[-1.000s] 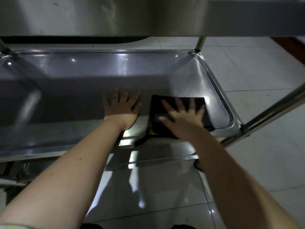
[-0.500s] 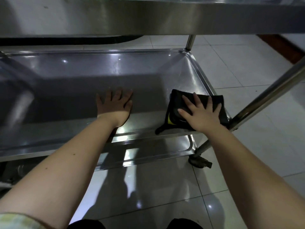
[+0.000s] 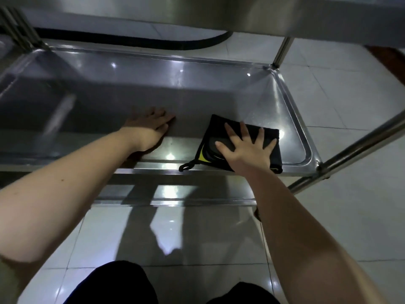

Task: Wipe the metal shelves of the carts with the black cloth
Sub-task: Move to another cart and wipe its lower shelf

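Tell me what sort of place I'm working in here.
Likely a commercial kitchen or service room: a steel cart shelf, a white tiled floor, the right hand flat on a black cloth.

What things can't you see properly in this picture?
Head view, all three:
1. The black cloth: its middle hides under the right hand.
2. The top shelf: cut off by the picture's upper edge.
3. The bottom shelf: mostly covered by the middle shelf.

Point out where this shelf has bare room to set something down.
The shelf is bare along the whole back, between both hands and the far rim, and across its left part beyond the left hand. A narrower gap lies between the left hand and the black cloth. The front right corner is crowded: the right hand presses the cloth there.
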